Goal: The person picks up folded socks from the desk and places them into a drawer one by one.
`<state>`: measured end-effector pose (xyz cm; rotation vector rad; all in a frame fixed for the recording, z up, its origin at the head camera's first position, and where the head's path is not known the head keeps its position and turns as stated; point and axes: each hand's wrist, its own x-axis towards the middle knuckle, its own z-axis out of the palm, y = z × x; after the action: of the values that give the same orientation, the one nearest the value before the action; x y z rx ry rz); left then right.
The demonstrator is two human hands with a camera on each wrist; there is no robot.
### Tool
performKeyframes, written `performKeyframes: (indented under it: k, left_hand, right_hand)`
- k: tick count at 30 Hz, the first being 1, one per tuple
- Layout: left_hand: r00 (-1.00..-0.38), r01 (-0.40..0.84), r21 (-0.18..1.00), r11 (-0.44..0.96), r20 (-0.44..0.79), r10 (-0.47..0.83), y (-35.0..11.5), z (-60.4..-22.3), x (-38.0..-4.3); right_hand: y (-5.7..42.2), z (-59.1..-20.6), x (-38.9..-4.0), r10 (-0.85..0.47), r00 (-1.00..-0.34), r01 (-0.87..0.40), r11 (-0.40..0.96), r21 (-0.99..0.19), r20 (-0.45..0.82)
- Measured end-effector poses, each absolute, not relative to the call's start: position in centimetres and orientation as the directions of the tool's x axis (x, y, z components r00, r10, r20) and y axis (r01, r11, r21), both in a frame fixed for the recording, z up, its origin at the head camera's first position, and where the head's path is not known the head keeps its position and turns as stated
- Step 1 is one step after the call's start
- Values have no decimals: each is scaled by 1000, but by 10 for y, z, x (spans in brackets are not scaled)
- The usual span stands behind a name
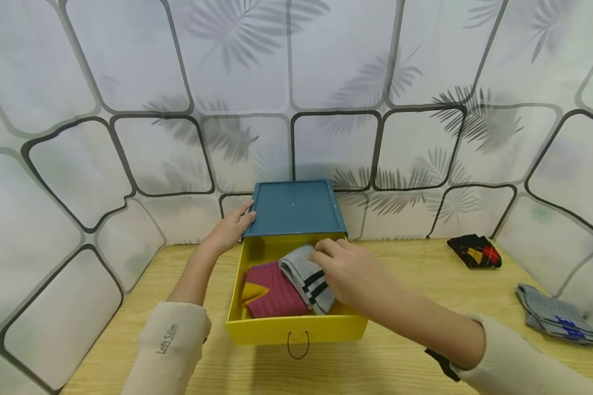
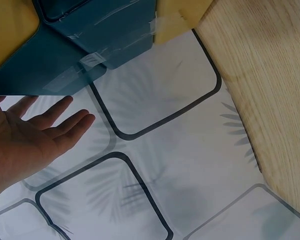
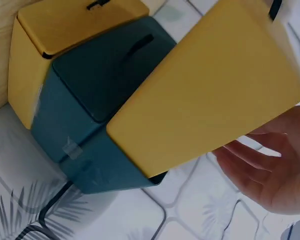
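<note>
A blue-topped drawer box [image 1: 296,208] stands against the patterned wall, its yellow drawer [image 1: 296,331] pulled out. Inside lie magenta socks [image 1: 281,296] with a yellow patch and, partly over them, folded grey socks [image 1: 306,274] with black stripes. My right hand [image 1: 353,271] is over the drawer's right side, fingers bent at the grey socks' upper edge; its fingertips are hidden, so a grip cannot be made out. In the right wrist view that hand [image 3: 272,165] is beside the drawer wall. My left hand [image 1: 229,227] touches the box's left side, fingers extended, palm visible in the left wrist view.
On the wooden table at the right lie a folded black argyle sock bundle [image 1: 475,251] and folded grey socks with blue marks [image 1: 555,315]. A thin loop handle [image 1: 298,351] hangs from the drawer front. Another yellow drawer [image 3: 80,25] shows in the right wrist view.
</note>
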<state>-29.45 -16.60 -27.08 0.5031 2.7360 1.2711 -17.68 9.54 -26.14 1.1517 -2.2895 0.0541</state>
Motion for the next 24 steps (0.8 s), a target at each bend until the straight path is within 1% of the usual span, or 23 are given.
performKeyframes:
  k: [3,5,7,9,11,12,15,18,19,21,22,23,24]
  left_hand:
    - [-942,259,754,604,60,329,-166,-271,-295]
    - [-942,259,751,607,58,330,-166,-271,-295]
    - [-941,261,749,609,56,335,-166,-271,-296]
    - [-940,260,750,609,54,336,-166,-271,-296]
    - [-940,261,753,605,54,338,-166,-270,-296]
    - [-939,261,755,602,54,339,-166,-270,-295]
    - [-939,259,758,599,54,338,-166,-270,-295]
    - [-941,254,759,599,51,335,-166,-269,-295]
    - [-941,254,757,601,49,335,-166,-269,-295]
    - [-943,249,756,605,45,331,-165,-269,-295]
    - [-944,247,757,605,46,328,-165,-269,-294]
    - [-944,247,756,606,47,327,-165,-269,-294]
    - [-944,250,753,608,49,327,-166,-269,-294]
  right_hand:
    - [96,-264,-165,-731,-319,-776,566,277,603]
    - [95,-267,-157,-728,-241,-788,533,309,642]
    - [92,-271,-150,-727,-165,-802,493,339,666]
    - [90,-275,-144,-727,-69,-815,436,382,684]
    - [87,-277,-139,-725,45,-814,372,445,688]
    - [86,-279,-137,-727,87,-809,347,474,681]
    - [83,-283,-132,-730,208,-761,297,577,651]
    - [81,-290,-132,-708,331,-649,308,695,623]
    - [81,-293,-132,-696,367,-614,317,723,617]
    - [81,-300,-131,-683,404,-568,334,752,608]
    - [82,-304,-131,-683,410,-557,337,759,604]
    - [82,-308,-130,-694,402,-557,333,760,598]
    - [82,-310,-129,-708,378,-566,333,754,596]
